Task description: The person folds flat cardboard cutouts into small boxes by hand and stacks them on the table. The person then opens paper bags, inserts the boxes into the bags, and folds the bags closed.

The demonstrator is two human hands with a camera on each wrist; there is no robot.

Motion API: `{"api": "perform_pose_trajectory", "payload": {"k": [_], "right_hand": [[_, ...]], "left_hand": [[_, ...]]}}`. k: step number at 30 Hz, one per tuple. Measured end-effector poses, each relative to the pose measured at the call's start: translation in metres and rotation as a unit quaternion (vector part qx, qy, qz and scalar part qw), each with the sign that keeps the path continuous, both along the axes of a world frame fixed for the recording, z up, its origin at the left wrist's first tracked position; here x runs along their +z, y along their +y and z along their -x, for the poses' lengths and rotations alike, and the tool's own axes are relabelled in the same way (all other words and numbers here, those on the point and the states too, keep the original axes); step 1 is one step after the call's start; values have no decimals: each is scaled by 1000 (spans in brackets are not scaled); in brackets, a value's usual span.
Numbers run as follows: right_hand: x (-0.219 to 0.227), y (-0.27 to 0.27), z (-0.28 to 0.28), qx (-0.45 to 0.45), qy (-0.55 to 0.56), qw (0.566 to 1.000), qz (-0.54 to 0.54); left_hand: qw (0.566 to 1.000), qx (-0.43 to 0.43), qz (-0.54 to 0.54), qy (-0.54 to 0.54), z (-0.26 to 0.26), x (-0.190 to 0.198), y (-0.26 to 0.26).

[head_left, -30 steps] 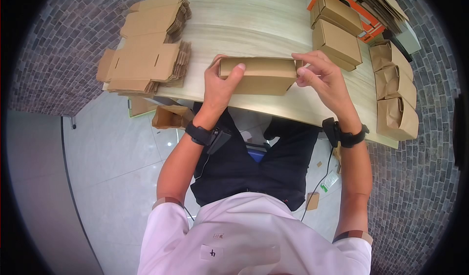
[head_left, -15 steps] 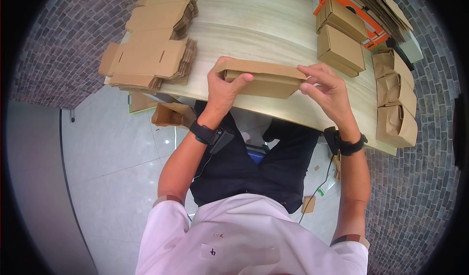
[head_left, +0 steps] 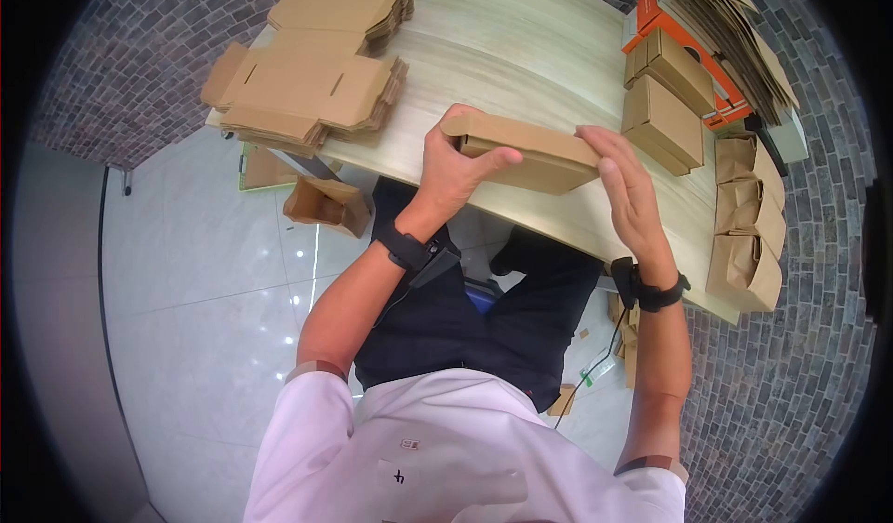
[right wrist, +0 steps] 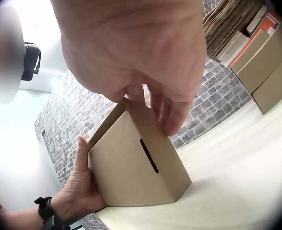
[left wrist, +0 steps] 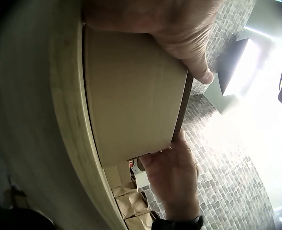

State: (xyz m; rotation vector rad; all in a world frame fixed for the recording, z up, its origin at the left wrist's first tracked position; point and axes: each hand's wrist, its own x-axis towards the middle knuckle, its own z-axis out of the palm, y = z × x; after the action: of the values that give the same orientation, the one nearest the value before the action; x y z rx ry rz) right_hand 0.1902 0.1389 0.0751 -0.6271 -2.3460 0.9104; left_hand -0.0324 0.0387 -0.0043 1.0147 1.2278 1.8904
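A brown cardboard box (head_left: 530, 172) stands on the wooden table near its front edge, with its lid panel (head_left: 539, 137) lying along the top. My left hand (head_left: 453, 172) grips the left end, thumb along the near side and fingers behind. At the opposite end, my right hand (head_left: 631, 188) touches the upper corner with fairly straight fingers. A narrow dark slot (right wrist: 149, 155) shows in the end wall below that hand in the right wrist view. From the left wrist, the broad plain face of the box (left wrist: 131, 96) fills the middle. The box's inside is hidden.
Flat die-cut cardboard blanks (head_left: 326, 86) lie stacked at the table's left. Two made-up boxes (head_left: 665, 128) stand at the right, before an orange box (head_left: 644, 13) and upright cardboard sheets (head_left: 735, 49). Brown paper bags (head_left: 744, 267) line the right edge. An open paper bag (head_left: 326, 209) is below the table.
The lid panel has come over the box's opening, which showed a second ago. My right fingers have straightened from a pinch at the right end. The box is turned slightly.
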Motion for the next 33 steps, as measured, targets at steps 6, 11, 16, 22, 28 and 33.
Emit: {"api": "perform_pose_trajectory", "payload": {"k": [6, 11, 16, 22, 28, 33], "right_hand": [[-2, -6, 1, 15, -1, 1000, 25], [1, 3, 2, 29, -25, 999, 10], [29, 6, 36, 47, -11, 995, -89], [45, -27, 108, 143, -70, 967, -196], [40, -27, 129, 167, -120, 943, -262], [35, -21, 128, 166, -74, 946, -268]], "left_hand": [[1000, 7, 0, -1, -4, 11, -2], [1000, -2, 19, 17, 0, 9, 0], [1000, 5, -7, 8, -2, 7, 2], [995, 52, 27, 74, -4, 2, 8], [985, 84, 6, 149, -2, -10, 16], [990, 80, 45, 107, -3, -9, 14]]}}
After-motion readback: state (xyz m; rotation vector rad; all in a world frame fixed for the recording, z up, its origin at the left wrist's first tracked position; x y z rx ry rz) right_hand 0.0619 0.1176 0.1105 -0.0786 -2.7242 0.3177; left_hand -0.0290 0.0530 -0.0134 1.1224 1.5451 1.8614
